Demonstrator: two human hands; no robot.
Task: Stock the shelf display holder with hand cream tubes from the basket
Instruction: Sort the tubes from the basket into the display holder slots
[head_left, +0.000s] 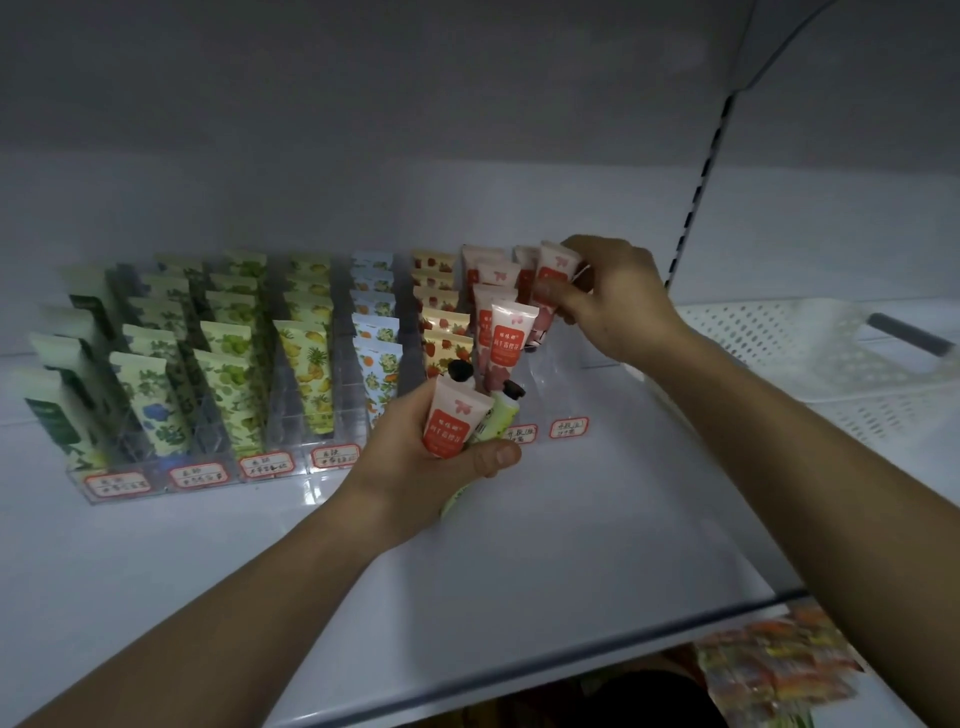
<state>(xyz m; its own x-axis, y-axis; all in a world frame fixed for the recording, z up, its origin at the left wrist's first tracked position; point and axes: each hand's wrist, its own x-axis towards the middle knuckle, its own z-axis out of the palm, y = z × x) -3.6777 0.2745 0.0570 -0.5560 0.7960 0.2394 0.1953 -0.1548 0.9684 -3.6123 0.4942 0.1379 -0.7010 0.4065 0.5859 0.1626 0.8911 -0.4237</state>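
Observation:
A clear display holder (322, 470) stands on the white shelf, its lanes filled with patterned hand cream tubes. My left hand (415, 467) grips a bunch of tubes in front of the holder: a pink-and-red tube (454, 421) on top and a yellow-green one (503, 410) beside it. My right hand (618, 296) pinches another pink tube (553, 275) upright at the back of the rightmost lane. More pink tubes (511, 332) stand in the lane to its left. The white perforated basket (810, 353) sits at the right on the shelf.
Red-framed price labels (569, 427) line the holder's front edge. The shelf (545, 545) has bare surface in front of the holder. A slotted upright (698, 187) rises at the back right. Colourful packets (774, 670) lie on the level below at lower right.

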